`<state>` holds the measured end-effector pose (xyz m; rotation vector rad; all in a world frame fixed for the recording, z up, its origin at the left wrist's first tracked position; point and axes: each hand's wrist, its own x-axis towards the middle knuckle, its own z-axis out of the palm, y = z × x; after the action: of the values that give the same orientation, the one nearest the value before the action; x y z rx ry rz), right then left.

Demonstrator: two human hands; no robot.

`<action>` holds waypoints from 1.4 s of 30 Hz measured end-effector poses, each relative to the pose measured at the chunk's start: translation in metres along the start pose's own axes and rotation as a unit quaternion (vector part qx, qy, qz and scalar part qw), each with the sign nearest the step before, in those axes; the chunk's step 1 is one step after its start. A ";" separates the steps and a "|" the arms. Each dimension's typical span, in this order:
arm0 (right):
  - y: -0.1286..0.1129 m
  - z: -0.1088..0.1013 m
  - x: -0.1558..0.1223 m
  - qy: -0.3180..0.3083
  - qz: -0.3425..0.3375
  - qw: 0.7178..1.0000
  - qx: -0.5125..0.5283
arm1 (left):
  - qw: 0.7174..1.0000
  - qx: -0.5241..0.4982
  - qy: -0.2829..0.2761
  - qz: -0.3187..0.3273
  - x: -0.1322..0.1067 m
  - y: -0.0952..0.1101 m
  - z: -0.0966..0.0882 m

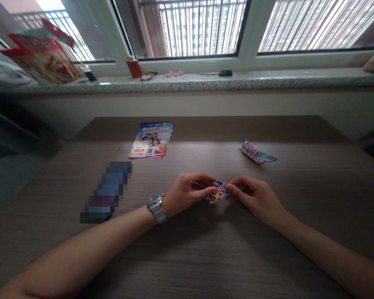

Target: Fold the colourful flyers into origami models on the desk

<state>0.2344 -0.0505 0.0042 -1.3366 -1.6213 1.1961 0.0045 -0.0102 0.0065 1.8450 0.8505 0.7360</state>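
Pinches a small folded piece of glossy blue, yellow and red printed paper between thumb and fingers of the bare left hand at one end and of the bare right hand at the other. Holds both hands close together, clamped on that one piece, over the middle of a brown wood-grain table. Cannot tell about contact between paper and tabletop. Wears a silver metal-link wristwatch on the left wrist.

Has a dark, flat, rectangular device, pixelated, lying to the left of the wristwatch. Has a loose stack of glossy blue-and-pink printed leaflets farther back on the left, and a pointed, folded blue-and-pink paper shape beyond the right hand, well apart from the stack.

Faces a speckled grey stone windowsill past the table, bearing a red-and-green printed bag, a small red block-shaped item, a flat pink item and a slim black-handled tool. Looks towards white-framed windows and a dark barred railing outside.
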 end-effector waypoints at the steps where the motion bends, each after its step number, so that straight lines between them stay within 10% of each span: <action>1: 0.000 0.000 0.000 0.010 0.002 1.000 0.005 | 1.000 -0.008 -0.002 -0.004 0.000 0.000 0.000; 21: 0.002 0.004 -0.002 -0.037 -0.001 0.999 0.018 | 0.998 0.064 -0.016 0.022 0.000 0.009 -0.002; 42: 0.003 0.001 -0.001 0.050 0.000 0.999 0.004 | 1.000 -0.013 -0.015 0.004 -0.001 0.004 0.002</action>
<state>0.2344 -0.0512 0.0007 -1.3684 -1.5454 1.1166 0.0064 -0.0130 0.0096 1.8323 0.8117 0.7192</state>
